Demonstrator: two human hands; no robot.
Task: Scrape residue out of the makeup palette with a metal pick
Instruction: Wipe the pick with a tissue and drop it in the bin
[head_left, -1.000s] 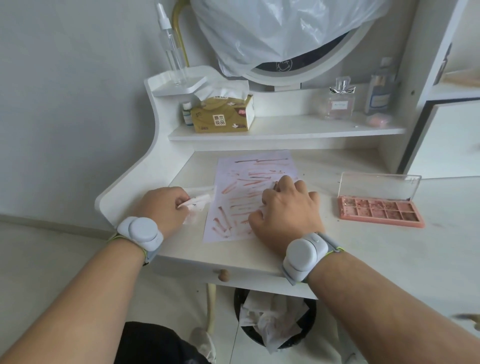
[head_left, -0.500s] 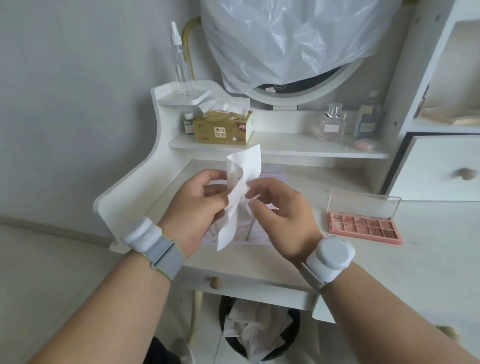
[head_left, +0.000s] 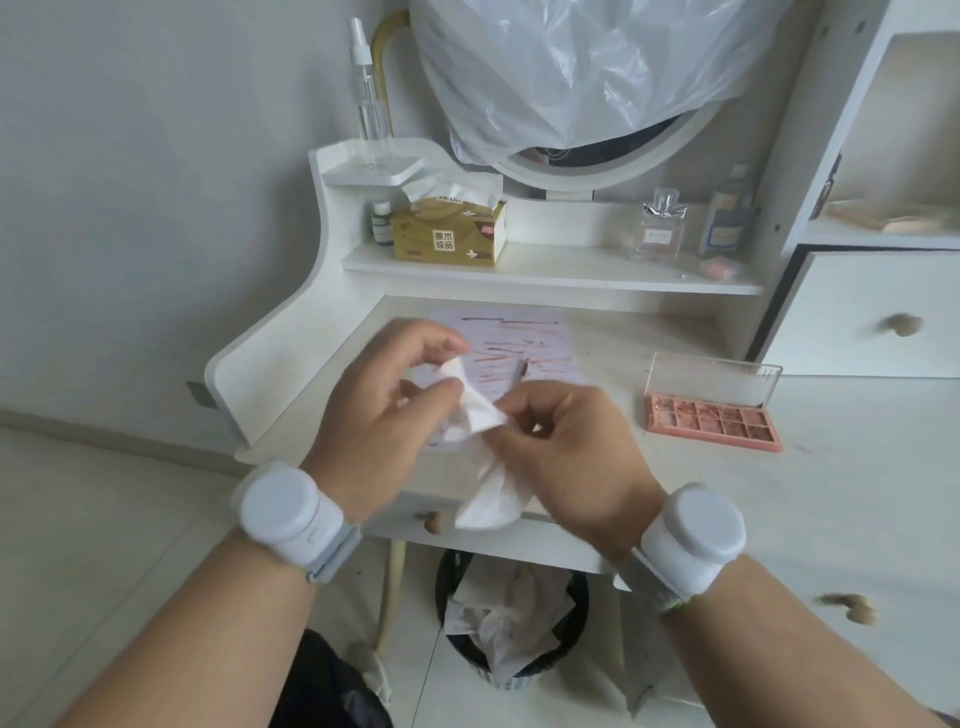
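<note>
A white vanity worktop (head_left: 675, 499) stands against a pale wall; on it the pink rectangular makeup palette (head_left: 712, 418) lies open, well apart to the right of the right hand (head_left: 563, 457); the thin metal pick (head_left: 521, 375) rests on the streaked white paper sheet (head_left: 524, 340) just beyond that hand; the left hand (head_left: 387, 410) and right hand both pinch a crumpled white tissue (head_left: 480, 457) between them.

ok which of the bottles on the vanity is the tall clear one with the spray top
The spray bottle standing alone on the small raised corner shelf at the left. The perfume bottle and the blue-labelled bottle are squat and sit on the long lower shelf.
</note>
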